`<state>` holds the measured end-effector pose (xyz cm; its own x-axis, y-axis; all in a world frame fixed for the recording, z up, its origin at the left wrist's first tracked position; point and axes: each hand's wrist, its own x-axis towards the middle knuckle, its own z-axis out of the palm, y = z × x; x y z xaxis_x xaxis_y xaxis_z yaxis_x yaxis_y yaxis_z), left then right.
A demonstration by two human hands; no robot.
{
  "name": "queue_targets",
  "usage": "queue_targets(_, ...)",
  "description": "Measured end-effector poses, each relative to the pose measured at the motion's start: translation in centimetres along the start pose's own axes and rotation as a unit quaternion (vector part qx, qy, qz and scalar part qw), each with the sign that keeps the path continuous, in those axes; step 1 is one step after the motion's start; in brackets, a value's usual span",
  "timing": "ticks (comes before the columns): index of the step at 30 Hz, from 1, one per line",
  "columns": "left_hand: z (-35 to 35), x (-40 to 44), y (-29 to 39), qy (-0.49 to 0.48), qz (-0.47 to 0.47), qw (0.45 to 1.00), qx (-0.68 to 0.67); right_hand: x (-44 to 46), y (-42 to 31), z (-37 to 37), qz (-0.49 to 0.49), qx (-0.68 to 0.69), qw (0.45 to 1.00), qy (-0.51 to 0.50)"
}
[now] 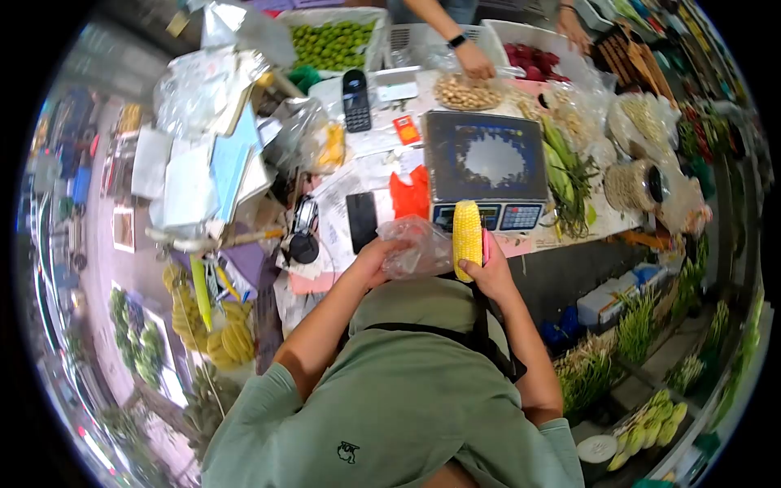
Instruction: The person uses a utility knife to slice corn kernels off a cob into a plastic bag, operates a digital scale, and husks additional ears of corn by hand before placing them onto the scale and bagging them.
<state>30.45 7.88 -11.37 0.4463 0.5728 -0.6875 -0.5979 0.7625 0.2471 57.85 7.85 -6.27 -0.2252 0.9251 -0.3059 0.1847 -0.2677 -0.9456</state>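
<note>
My right hand (492, 272) is closed round the lower end of a peeled yellow corn cob (467, 236), held upright, with something pink beside it. Left of the cob, my left hand (378, 259) grips a clear plastic bag (416, 248), which hangs slack between the two hands. Just beyond the cob stands a scale (488, 163) with a dark flat top and a keypad on its near side. A black phone (362, 221) lies on the table near my left hand, and a red bag (409, 193) lies by the scale.
Across the table a person's hand (474, 61) reaches over a bag of nuts (468, 91). Green corn husks (561, 163) lie right of the scale. A black handset (355, 102) and papers (191, 183) are at the left. Bananas (232, 342) sit lower left, leafy vegetables (639, 325) lower right.
</note>
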Motion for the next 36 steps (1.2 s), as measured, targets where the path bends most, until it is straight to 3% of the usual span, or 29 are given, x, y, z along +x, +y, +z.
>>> queue_targets(5, -5.3, -3.9, -1.5, 0.069, 0.036, 0.994, -0.070, 0.6, -1.5, 2.8, 0.019, -0.043, 0.992, -0.114)
queue_targets(8, -6.2, -5.3, -2.4, 0.150, 0.177, 0.973, 0.012, 1.6, -1.4, 4.0, 0.039, -0.060, 0.979, -0.193)
queue_targets(11, -6.0, -5.6, -3.7, 0.203, 0.247, 0.941, 0.111, 3.0, 1.1, 5.5, 0.043, 0.027, 0.964, -0.261)
queue_targets(13, -4.3, -6.2, -4.4, 0.253, 0.236, 0.908, 0.238, 4.1, 3.7, 6.1, 0.025, -0.034, 0.953, -0.299)
queue_targets(15, -2.3, -7.1, -5.2, 0.297, 0.182, 0.890, 0.296, 4.5, 4.6, 7.5, 0.172, 0.148, 0.900, -0.373)
queue_targets(17, 0.2, -7.3, -6.7, 0.310, 0.190, 0.891, 0.273, 4.5, 6.5, 9.3, 0.074, 0.149, 0.927, -0.335)
queue_targets(19, 0.7, -7.1, -8.0, 0.290, 0.228, 0.907, 0.203, 4.5, 6.1, 9.2, 0.165, 0.134, 0.900, -0.381)
queue_targets(21, 0.4, -6.9, -9.1, 0.254, 0.273, 0.919, 0.124, 3.8, 5.4, 9.7, 0.185, 0.196, 0.881, -0.388)
queue_targets(23, 1.8, -9.0, -9.1, 0.230, 0.247, 0.940, 0.045, 3.5, 3.9, 9.5, 0.183, 0.161, 0.863, -0.442)
queue_targets(25, 2.0, -10.9, -9.0, 0.229, 0.233, 0.943, 0.057, 2.5, 4.3, 10.7, 0.065, 0.218, 0.886, -0.404)
queue_targets(27, 2.8, -11.6, -7.9, 0.219, 0.229, 0.946, 0.075, 2.7, 3.5, 10.1, -0.015, 0.153, 0.908, -0.390)
queue_targets(30, 2.1, -11.8, -7.8, 0.227, 0.286, 0.928, 0.074, 4.3, 4.8, 8.1, -0.033, 0.093, 0.909, -0.404)
queue_targets(33, 0.4, -10.9, -7.0, 0.245, 0.300, 0.919, 0.080, 5.7, 4.0, 6.4, -0.015, 0.109, 0.929, -0.353)
queue_targets(35, -1.1, -10.1, -6.6, 0.259, 0.325, 0.905, 0.096, 6.4, 3.1, 5.5, 0.001, 0.043, 0.959, -0.282)
queue_targets(36, -2.0, -9.8, -6.2, 0.274, 0.340, 0.891, 0.120, 9.0, 7.6, 5.4, -0.139, -0.048, 0.959, -0.242)
